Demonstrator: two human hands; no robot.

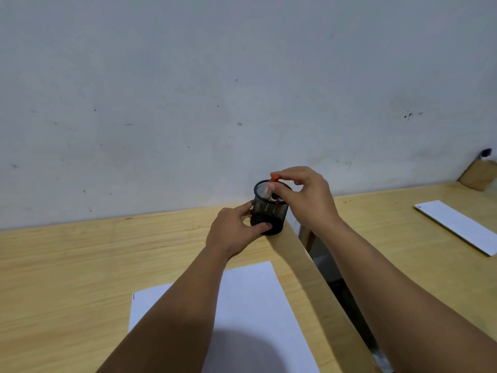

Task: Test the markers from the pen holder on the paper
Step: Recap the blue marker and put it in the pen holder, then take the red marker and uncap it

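A black mesh pen holder (269,211) stands at the back right corner of the wooden table (80,265), close to the wall. My left hand (234,232) wraps around its lower part, thumb and fingers on its sides. Above the rim, my right hand (304,195) pinches the red-capped marker (274,179), which sticks up out of the holder. At least one more marker end shows inside. A white sheet of paper (258,300) lies flat on the table in front of me, partly under my left forearm.
The table's right edge runs just beside the holder, with a dark gap (341,289) before a second wooden table (403,232). A white sheet (457,224) lies on that table. A brown cardboard piece (478,175) leans on the wall.
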